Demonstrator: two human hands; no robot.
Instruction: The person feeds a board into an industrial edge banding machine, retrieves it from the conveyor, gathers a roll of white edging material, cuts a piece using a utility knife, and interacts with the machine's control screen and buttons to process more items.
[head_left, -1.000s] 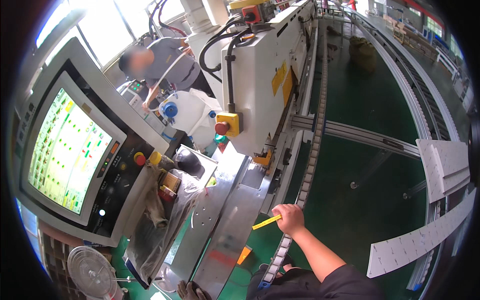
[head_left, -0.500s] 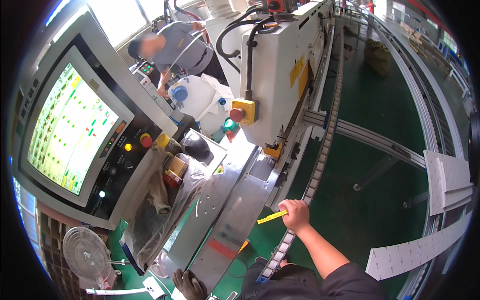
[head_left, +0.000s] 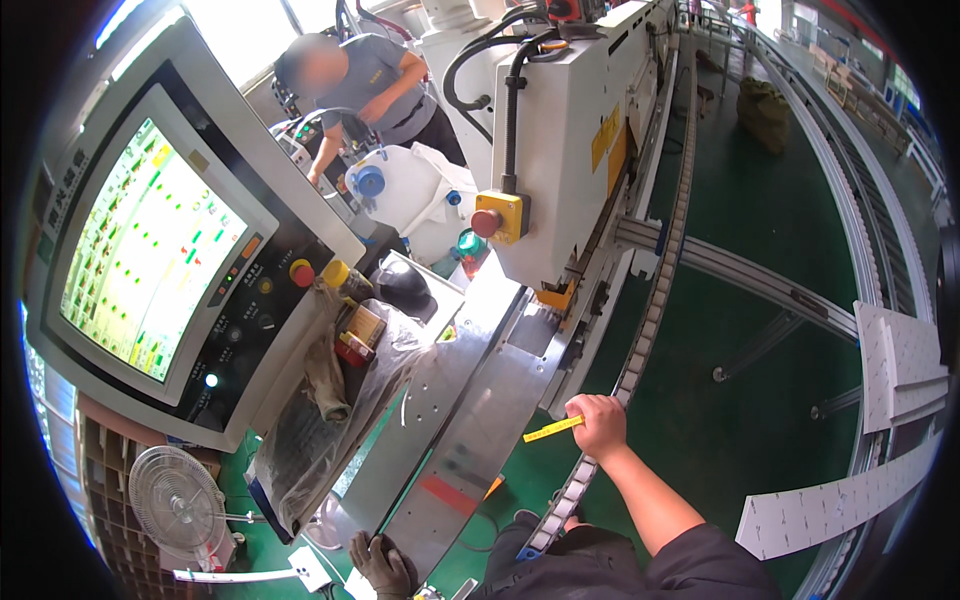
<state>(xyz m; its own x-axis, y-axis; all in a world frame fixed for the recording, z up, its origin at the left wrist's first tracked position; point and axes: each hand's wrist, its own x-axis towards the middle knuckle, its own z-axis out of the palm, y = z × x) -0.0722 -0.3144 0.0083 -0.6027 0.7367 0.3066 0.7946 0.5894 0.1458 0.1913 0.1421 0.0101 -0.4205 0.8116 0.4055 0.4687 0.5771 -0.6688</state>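
Observation:
My right hand [head_left: 601, 425] is closed around a thin yellow strip [head_left: 553, 430] with small dark marks; its free end sticks out to the left. That hand is beside the narrow roller rail [head_left: 575, 487], and I cannot tell whether it rests on it. In a dark work glove, my left hand [head_left: 382, 566] lies at the near end of the machine's flat metal bed [head_left: 440, 500], fingers stretched out and holding nothing visible. The bed has a red patch on it near the front.
A control cabinet [head_left: 275, 215] with a lit screen stands at the left, a fan [head_left: 178, 503] below it. A tray holds a dark cap [head_left: 402, 288] and jars. Another person [head_left: 385, 90] stands behind the machine. White panels [head_left: 890, 365] lean at the right on a roller conveyor.
My view has shifted slightly, and both my hands keep about the same places. The other person has straightened and bent one arm across the body. A yellow panel lamp has gone dark.

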